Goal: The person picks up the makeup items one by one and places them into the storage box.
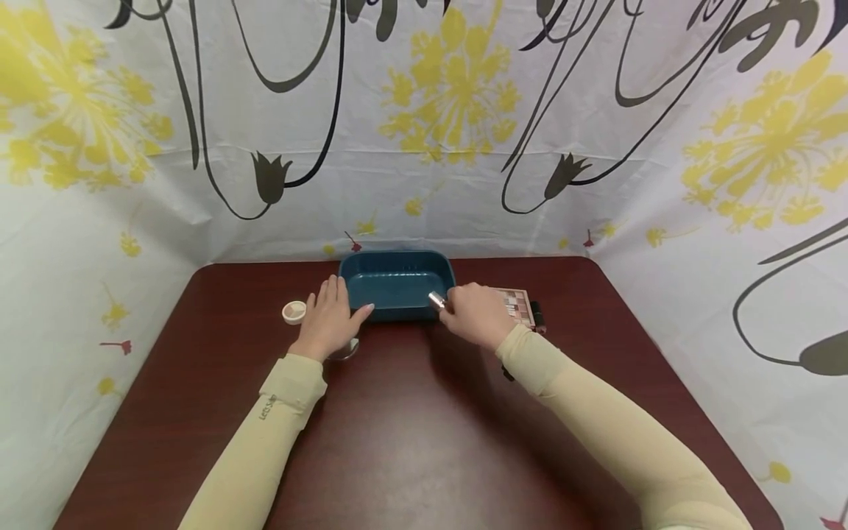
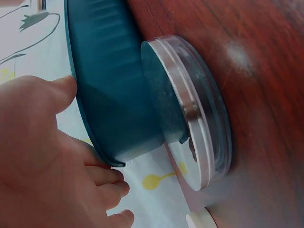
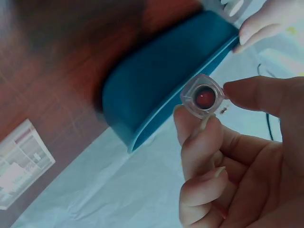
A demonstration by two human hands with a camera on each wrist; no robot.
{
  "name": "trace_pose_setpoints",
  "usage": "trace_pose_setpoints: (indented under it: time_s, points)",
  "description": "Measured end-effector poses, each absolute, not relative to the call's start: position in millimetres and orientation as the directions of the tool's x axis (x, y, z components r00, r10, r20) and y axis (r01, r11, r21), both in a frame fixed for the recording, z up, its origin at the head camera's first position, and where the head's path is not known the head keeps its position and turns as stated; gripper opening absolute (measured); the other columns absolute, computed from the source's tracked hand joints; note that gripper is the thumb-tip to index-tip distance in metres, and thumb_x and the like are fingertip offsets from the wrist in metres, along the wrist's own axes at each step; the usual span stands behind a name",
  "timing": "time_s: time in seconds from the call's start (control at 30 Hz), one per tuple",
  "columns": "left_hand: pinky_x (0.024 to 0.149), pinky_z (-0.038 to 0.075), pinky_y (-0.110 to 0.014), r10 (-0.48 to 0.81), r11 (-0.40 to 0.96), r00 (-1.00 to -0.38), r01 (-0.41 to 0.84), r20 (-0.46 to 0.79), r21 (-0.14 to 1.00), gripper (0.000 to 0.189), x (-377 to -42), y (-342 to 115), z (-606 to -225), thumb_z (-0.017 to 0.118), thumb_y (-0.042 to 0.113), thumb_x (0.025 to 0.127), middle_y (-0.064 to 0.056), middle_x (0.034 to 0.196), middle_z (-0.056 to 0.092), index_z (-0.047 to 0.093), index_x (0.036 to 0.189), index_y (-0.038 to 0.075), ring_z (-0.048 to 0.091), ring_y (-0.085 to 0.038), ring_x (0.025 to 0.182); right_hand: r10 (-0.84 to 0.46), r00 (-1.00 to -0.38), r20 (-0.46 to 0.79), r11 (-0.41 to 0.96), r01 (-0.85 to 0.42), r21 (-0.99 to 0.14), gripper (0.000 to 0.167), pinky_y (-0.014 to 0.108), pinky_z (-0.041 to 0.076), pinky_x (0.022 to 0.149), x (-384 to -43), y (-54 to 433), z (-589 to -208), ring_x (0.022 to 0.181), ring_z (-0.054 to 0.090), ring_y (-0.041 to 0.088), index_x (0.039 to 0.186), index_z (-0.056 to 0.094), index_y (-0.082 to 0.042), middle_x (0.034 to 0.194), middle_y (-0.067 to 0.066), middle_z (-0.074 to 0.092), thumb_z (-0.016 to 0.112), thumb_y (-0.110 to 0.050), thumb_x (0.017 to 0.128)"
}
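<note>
A teal rectangular tray [image 1: 391,291] stands at the back of the table. My left hand [image 1: 327,316] touches the tray's left rim with its fingers extended. Below that hand is a round mirror [image 2: 190,107] with a silvery rim and a clear edge, mostly hidden by the hand in the head view. Above the tray's front right corner, my right hand [image 1: 480,315] pinches a lipstick tube [image 1: 436,300] between thumb and fingers. Its clear, square end with dark red inside faces the right wrist camera.
Left of the left hand sits a small round cream-coloured container [image 1: 294,312]. An eyeshadow palette [image 1: 518,305] lies right of the tray, partly behind the right hand, with a black tube-like item [image 1: 538,316] beside it. Patterned white cloth [image 1: 411,184] hangs behind the table.
</note>
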State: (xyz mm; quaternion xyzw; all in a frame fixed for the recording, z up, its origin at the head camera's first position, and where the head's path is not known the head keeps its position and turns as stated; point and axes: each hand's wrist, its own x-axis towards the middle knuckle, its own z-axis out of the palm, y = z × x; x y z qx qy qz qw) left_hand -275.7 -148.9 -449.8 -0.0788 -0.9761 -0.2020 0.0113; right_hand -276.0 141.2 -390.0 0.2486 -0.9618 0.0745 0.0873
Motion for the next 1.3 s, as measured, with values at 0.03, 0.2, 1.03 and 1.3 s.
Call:
trace_pose_setpoints:
  time_s: [0.03,0.2,1.03,1.3]
  points:
    - [0.119,0.008,-0.06,0.149,0.907,-0.987,0.16,0.059,0.39,0.092,-276.3,-148.9,-450.2,0.043,0.059,0.102,-0.027,0.165,0.007,0.009,0.158,-0.007,0.007,-0.041,0.152,-0.463,-0.861,0.212,0.866,-0.49,-0.1,0.039,0.031,0.03,0.039,-280.3,140.5,-389.4,0.042,0.04,0.014,0.057,0.053,-0.018,0.047,-0.006,0.041,0.065,-0.025,0.093]
    - [0.119,0.008,-0.059,0.152,0.906,-0.985,0.17,0.077,0.388,0.092,-278.2,-147.7,-452.7,0.041,0.059,0.102,-0.025,0.165,0.005,0.01,0.158,-0.006,0.008,-0.04,0.152,-0.465,-0.856,0.227,0.868,-0.491,-0.072,0.039,0.033,0.034,0.04,-303.7,137.5,-389.8,0.044,0.043,0.015,0.059,0.053,-0.019,0.05,-0.004,0.046,0.063,-0.026,0.096]
    - [0.118,0.007,-0.062,0.108,0.911,-0.991,0.13,0.078,0.39,0.088,-276.8,-144.3,-454.0,0.042,0.057,0.103,-0.023,0.166,0.01,0.014,0.159,-0.004,0.012,-0.042,0.151,-0.572,-0.809,0.135,0.82,-0.561,0.111,0.019,0.035,0.052,0.053,-376.1,105.3,-418.4,0.055,0.057,0.014,0.087,0.078,-0.017,0.064,-0.004,0.061,0.068,-0.03,0.098]
    - [0.118,0.006,-0.062,0.1,0.913,-0.993,0.118,0.067,0.39,0.088,-278.1,-144.6,-456.2,0.041,0.059,0.103,-0.021,0.166,0.009,0.013,0.16,-0.003,0.01,-0.04,0.152,-0.579,-0.815,0.019,0.797,-0.561,0.221,0.019,0.04,0.058,0.062,-389.4,98.7,-434.0,0.066,0.064,0.02,0.097,0.079,-0.015,0.075,0.002,0.069,0.073,-0.033,0.095]
